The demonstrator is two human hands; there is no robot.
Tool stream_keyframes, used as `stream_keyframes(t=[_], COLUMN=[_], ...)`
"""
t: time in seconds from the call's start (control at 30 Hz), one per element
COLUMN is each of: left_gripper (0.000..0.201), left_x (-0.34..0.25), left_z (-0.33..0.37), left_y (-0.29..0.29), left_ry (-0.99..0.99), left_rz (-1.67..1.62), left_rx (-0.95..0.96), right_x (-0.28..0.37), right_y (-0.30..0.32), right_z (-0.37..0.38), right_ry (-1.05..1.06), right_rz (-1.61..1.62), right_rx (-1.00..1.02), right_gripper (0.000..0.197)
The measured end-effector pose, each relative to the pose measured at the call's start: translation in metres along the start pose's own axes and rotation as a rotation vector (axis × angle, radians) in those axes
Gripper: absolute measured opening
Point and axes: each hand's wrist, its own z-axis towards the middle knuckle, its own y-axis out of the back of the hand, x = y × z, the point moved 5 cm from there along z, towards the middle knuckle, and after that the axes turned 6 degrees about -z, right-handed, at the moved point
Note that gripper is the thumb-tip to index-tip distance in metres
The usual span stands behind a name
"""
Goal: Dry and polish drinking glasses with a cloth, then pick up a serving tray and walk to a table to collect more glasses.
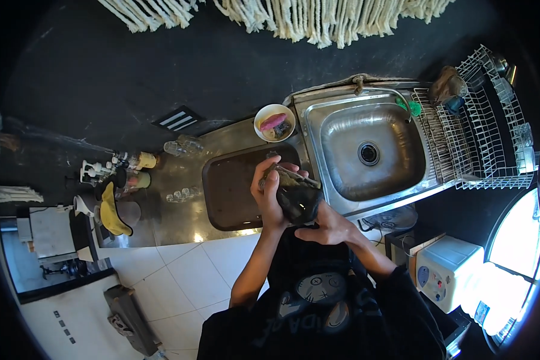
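Both hands are on a dark, shiny jar-like vessel (300, 198), held in front of my body over the near edge of the counter. My left hand (272, 193) wraps round its left side and upper end, with the fingers curled over the far side. Against its lower right side presses my right hand (329, 225), its thumb stretched toward my body. The vessel is tilted, and I cannot make out what is inside it. Just beyond it stands a white bowl (258, 128) holding a pink cloth or sponge and something dark.
A steel sink (375, 123) with a curved tap lies to the right, beside a white wire dish rack (483, 129). The brown basin (225, 201) is under and left of my hands. Small glasses (182, 194) and pump bottles (96, 171) stand farther left.
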Motion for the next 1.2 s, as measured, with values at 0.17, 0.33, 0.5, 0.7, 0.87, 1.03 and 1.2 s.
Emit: stream_keyframes(t=[0.17,0.33,0.5,0.7,0.87,1.03,1.2], left_gripper=[0.046,0.059,0.057,0.050,0.059,0.051,0.050], left_x=[-0.018,-0.022,-0.017,0.002,0.010,0.012,0.039], left_z=[-0.005,-0.006,-0.004,-0.007,0.001,0.009,-0.002], left_y=[-0.042,-0.073,-0.067,-0.086,-0.095,-0.091,-0.094], left_ry=[-0.222,-0.122,-0.127,0.086,0.173,0.186,0.240], left_rz=[-0.012,-0.248,0.110,0.046,-0.350,0.102,-0.042], left_rx=[0.227,0.283,0.120,0.219,0.381,0.249,0.288], right_x=[0.012,0.043,0.037,0.031,0.032,0.023,0.030], right_y=[0.005,0.007,0.034,0.029,0.037,0.061,0.052], right_z=[-0.013,-0.022,-0.035,-0.039,-0.031,-0.038,-0.048], right_ry=[0.305,0.221,0.121,0.057,0.277,0.059,0.194], right_rz=[0.998,1.048,0.183,0.445,1.041,-0.041,0.254], right_rx=[0.062,-0.024,-0.093,-0.137,-0.083,-0.211,-0.267], right_gripper=[0.072,0.087,0.083,0.083,0.086,0.081,0.065])
